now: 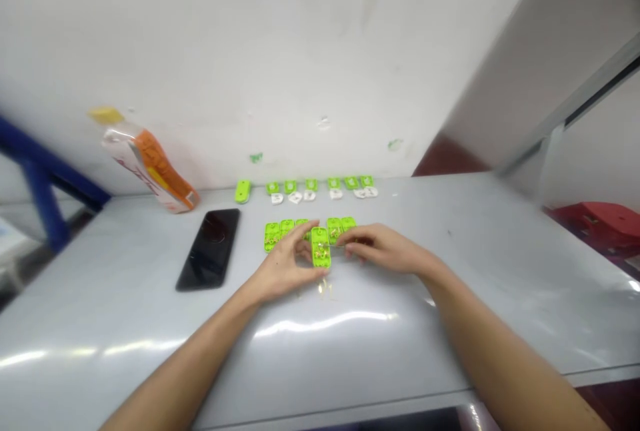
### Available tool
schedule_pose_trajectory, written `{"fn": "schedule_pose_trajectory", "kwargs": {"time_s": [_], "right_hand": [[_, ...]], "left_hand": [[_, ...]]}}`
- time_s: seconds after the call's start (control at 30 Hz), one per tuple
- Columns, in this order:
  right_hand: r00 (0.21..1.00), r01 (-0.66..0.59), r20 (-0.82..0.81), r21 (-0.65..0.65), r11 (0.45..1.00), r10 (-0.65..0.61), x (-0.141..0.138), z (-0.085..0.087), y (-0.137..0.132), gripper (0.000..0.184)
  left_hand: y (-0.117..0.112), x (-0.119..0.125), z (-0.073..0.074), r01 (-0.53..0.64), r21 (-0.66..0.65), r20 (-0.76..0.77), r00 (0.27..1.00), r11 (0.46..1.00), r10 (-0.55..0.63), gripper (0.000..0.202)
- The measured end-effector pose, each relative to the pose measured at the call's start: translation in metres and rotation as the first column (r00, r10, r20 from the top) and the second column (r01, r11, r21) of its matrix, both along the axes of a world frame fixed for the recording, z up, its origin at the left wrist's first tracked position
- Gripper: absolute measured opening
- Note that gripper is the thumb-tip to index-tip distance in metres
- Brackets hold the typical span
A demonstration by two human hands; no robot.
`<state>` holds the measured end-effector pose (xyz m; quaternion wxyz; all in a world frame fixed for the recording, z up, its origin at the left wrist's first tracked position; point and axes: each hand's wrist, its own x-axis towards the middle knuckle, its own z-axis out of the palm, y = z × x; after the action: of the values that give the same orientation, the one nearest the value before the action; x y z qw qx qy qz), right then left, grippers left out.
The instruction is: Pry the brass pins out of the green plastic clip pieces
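My left hand (pixel 284 268) grips a small bright green plastic casing (pixel 320 236) by its two ends, between thumb and fingers. Small brass-coloured parts (pixel 321 254) sit inside its lower half. Pinched in my right hand (pixel 384 248) is a thin metal tool (pixel 336 246), whose tip reaches into the casing; I cannot make out its exact kind. Behind my left fingers stand similar green casings (pixel 272 234) in a row, partly hidden. Two more green casings (pixel 341 227) lie side by side near my right fingertips. Below the held casing, thin brass-coloured strips (pixel 326 288) lie on the table.
Along the wall, several small green pieces (pixel 311 184) form a row with white pieces (pixel 295 197) before them. A closed green case (pixel 243 191) lies left of these. A black phone (pixel 210 250) and an orange-labelled bottle (pixel 153 164) occupy the left of the grey table (pixel 480 264).
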<state>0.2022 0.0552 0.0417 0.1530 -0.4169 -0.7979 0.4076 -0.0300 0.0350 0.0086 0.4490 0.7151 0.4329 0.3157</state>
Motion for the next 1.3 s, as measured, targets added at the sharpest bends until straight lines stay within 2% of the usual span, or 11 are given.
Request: {"fn": "schedule_pose_trajectory", "kwargs": {"time_s": [0.1,0.2,0.4,0.67,0.77,0.93,1.13,1.3], "right_hand": [[1.000,-0.005,0.027,0.095,0.995,0.002,-0.004,0.001,-0.003,0.022],[0.998,-0.007,0.060,0.162,0.987,-0.002,-0.011,0.000,-0.006,0.021],[0.989,0.078,0.103,0.272,0.959,-0.109,-0.025,-0.010,-0.009,0.036],[0.994,0.104,0.015,0.100,0.989,-0.106,-0.026,-0.017,-0.005,0.035],[0.996,0.093,-0.003,0.087,0.992,-0.093,-0.027,-0.017,-0.005,0.034],[0.994,0.079,0.059,0.224,0.971,-0.094,-0.027,-0.017,-0.007,0.031],[0.977,0.027,0.180,0.424,0.905,-0.114,-0.027,-0.013,-0.008,0.030],[0.971,-0.038,0.223,0.494,0.869,-0.084,-0.028,-0.011,-0.011,0.029]], "left_hand": [[-0.001,0.003,0.000,0.019,-0.079,0.010,1.000,0.997,-0.019,0.084],[-0.002,0.005,-0.001,0.049,-0.132,0.091,0.995,0.990,-0.037,0.084],[-0.004,0.008,-0.002,0.049,-0.182,0.096,0.995,0.982,-0.032,0.086],[-0.009,0.010,-0.001,0.061,-0.166,0.014,0.998,0.984,-0.059,0.088],[-0.010,0.011,0.001,0.060,-0.142,-0.019,0.998,0.988,-0.063,0.089],[-0.010,0.010,0.002,0.055,-0.192,0.032,0.998,0.980,-0.049,0.089],[-0.008,0.009,0.003,0.019,-0.199,0.029,0.999,0.980,-0.014,0.082],[-0.009,0.010,0.008,0.024,-0.201,-0.030,0.999,0.979,-0.031,0.082]]}}
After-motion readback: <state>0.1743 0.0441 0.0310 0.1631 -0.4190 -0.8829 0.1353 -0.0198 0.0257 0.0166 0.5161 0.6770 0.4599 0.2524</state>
